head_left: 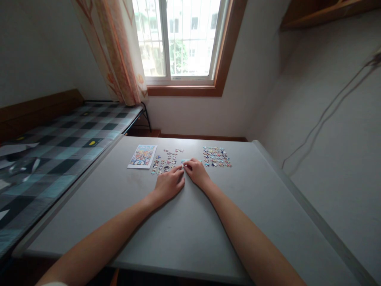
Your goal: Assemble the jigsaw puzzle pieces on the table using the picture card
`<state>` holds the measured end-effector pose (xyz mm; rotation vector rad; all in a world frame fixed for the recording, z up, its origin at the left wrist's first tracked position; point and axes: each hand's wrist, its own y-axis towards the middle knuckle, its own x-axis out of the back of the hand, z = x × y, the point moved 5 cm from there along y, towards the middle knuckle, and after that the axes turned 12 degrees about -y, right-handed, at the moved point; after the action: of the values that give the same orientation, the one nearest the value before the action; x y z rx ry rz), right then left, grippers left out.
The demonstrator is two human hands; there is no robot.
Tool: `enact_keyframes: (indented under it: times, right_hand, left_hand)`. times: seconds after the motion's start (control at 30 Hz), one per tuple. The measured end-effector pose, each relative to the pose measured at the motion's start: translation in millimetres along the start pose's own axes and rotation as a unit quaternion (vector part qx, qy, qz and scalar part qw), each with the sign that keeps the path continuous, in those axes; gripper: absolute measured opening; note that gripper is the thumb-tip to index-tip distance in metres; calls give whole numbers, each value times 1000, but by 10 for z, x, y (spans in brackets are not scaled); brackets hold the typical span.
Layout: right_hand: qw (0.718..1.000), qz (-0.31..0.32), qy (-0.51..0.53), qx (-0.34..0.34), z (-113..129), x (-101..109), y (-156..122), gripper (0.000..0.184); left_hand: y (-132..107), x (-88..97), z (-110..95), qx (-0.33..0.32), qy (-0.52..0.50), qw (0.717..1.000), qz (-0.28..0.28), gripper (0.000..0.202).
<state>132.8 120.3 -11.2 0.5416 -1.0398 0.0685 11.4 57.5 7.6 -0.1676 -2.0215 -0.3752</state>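
The pale tabletop [178,226] lies before you. Your left hand [169,184] rests on it, fingers bent; you cannot tell whether they hold anything. Your right hand [197,172] sits beside it, fingers narrow; you cannot confirm a grip. Of two clusters of loose jigsaw pieces, the left cluster [166,167] lies beyond your left hand. One printed sheet [142,156] is left of it, its top lettering unreadable. The right cluster [214,153] stands apart. One small puzzle section [186,161] lies between the clusters, partly behind your right hand.
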Motion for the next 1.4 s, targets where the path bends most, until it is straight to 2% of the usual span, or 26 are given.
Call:
enact_keyframes:
  times: [0.33,0.73,1.03,1.4]
  right_hand:
    - [999,-1,-23,32,66,12,-18,21]
    - [997,21,-58,37,121,21,-14,21]
    - [1000,-17,23,-12,9,51,-17,26]
    - [1000,6,-4,17,60,14,-31,20]
  left_hand:
    - [-3,-10,13,6,-4,1000,-11,30]
    - [-1,2,-6,10,-19,1000,-3,31]
    - [-5,-2,11,9,-13,1000,-2,30]
    - [0,8,6,6,-18,1000,1,33]
